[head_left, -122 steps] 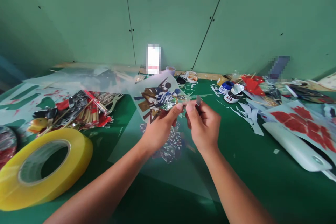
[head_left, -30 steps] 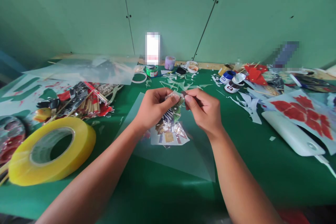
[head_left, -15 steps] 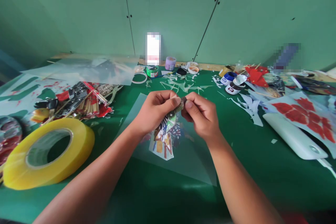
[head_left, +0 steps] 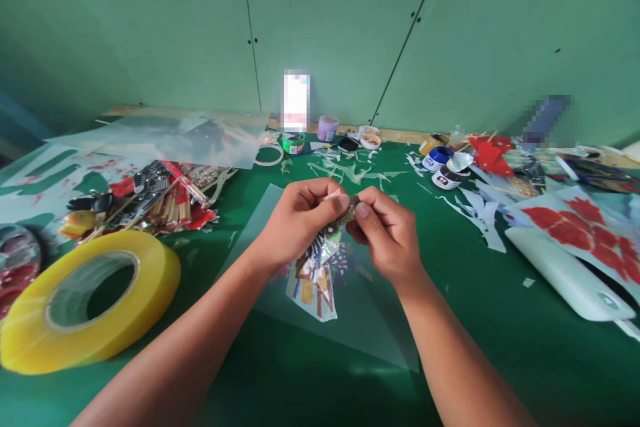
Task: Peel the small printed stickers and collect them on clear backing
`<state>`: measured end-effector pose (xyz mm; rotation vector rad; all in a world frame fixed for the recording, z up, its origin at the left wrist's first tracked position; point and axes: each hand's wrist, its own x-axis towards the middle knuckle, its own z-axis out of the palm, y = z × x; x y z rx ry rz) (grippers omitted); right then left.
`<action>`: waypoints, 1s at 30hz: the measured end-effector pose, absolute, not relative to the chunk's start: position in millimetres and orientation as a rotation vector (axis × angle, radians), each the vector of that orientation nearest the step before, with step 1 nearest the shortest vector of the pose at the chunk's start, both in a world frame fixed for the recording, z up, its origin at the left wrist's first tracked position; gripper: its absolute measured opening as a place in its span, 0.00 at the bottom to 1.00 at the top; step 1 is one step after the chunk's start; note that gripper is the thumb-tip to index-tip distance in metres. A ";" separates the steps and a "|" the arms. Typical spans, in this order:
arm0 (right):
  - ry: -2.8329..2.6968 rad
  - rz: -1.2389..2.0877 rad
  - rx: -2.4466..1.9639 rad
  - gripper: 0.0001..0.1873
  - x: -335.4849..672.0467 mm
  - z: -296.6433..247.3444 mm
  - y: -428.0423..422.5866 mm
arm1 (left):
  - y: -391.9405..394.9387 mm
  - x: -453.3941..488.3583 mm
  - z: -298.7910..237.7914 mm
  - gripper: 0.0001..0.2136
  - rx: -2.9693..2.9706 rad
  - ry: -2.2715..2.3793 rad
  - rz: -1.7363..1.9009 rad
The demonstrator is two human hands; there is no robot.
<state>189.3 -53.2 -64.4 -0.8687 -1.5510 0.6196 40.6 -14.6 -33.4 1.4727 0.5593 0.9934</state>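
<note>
My left hand (head_left: 313,217) is closed, thumb and fingers pinching a painted cut-out (head_left: 315,287) of clear plastic with brown, white, blue and ochre patches. The cut-out hangs down below the fingers. My right hand (head_left: 385,230) pinches the small dark tip at its upper end, close beside the left thumb. Much of that upper end is hidden by the fingers. Beneath both hands a translucent sheet (head_left: 365,327) lies on the green tabletop.
At left lie a large yellow tape roll (head_left: 155,280) and a pile of sticks and packets (head_left: 175,197). Paint jars (head_left: 437,159) and plastic scraps (head_left: 350,165) are farther back. On the right are a white device (head_left: 565,273) and a red-painted sheet (head_left: 575,220). A lit phone (head_left: 296,100) leans on the wall.
The whole view has shifted slightly, with things sitting a little lower. Both hands keep the same pinch on the cut-out, whose lower end has swung a little to the right.
</note>
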 end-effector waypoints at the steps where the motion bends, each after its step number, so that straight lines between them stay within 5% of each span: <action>1: -1.555 0.607 -0.874 0.15 189.3 -64.5 -53.3 | -14.9 40.6 -33.7 0.18 1.473 0.555 0.999; 30: -1.724 0.469 -0.890 0.13 193.7 -59.1 -56.2 | -15.6 37.8 -29.9 0.14 1.462 0.492 0.993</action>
